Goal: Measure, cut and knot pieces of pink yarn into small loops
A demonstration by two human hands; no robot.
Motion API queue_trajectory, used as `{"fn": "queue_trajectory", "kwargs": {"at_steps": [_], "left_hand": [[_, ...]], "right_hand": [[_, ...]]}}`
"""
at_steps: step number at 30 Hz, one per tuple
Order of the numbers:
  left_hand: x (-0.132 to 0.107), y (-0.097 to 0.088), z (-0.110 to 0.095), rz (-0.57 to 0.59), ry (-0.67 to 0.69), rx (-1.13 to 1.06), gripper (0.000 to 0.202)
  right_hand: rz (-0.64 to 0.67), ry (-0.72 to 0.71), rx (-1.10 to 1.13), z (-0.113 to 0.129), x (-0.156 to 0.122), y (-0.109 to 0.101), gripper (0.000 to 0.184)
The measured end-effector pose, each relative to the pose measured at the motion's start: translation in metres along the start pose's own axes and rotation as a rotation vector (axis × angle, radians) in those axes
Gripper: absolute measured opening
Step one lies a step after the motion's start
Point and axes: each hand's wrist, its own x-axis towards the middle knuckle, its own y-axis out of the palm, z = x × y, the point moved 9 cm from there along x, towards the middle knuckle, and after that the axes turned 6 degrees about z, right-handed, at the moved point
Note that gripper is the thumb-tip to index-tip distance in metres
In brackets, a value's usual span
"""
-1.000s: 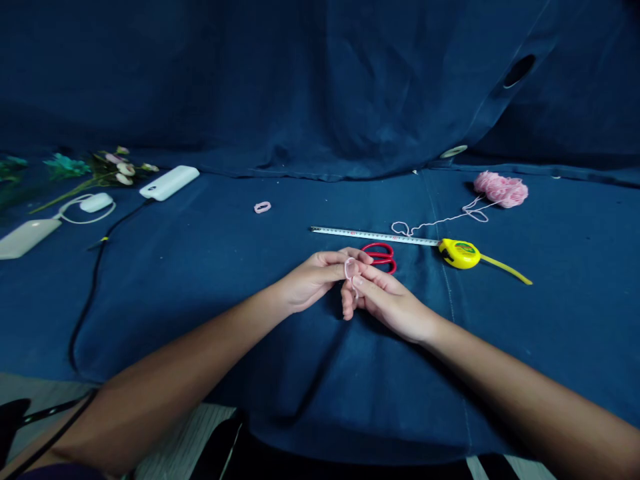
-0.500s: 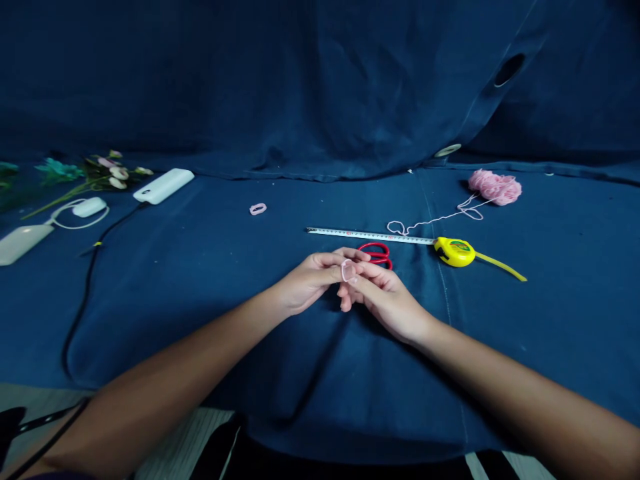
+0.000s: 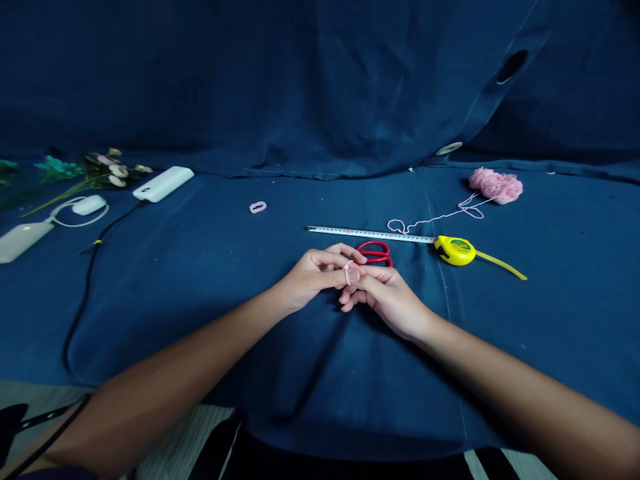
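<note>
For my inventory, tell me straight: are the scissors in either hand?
No, the scissors lie on the blue cloth beyond the left hand and right hand, which hold a small pink loop.

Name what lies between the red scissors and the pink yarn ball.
In the head view, the tape measure blade crosses that stretch between the red scissors and the pink yarn ball, with a pink yarn strand beyond it.

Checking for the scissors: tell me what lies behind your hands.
Red scissors lie there, handles showing above the left hand and right hand; their blades cannot be seen, covered by the hands.
</note>
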Motion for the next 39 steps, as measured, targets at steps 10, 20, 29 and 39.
{"fn": "queue_trajectory", "kwargs": {"at_steps": [10,20,29,39], "left_hand": [[0.001,-0.009,-0.02,-0.08,0.192,0.377,0.01],[-0.005,-0.005,-0.038,-0.157,0.346,0.746,0.01],[-0.005,-0.002,-0.037,-0.138,0.356,0.933,0.007],[-0.004,-0.001,-0.032,-0.136,0.324,1.025,0.006]], "right_hand": [[-0.213,-0.179,-0.399,0.025,-0.009,-0.024,0.03],[-0.31,-0.255,-0.533,0.037,-0.016,-0.03,0.028],[-0.294,-0.328,-0.671,0.046,-0.018,-0.025,0.027],[-0.23,-0.378,-0.824,0.049,-0.018,-0.015,0.026]]}}
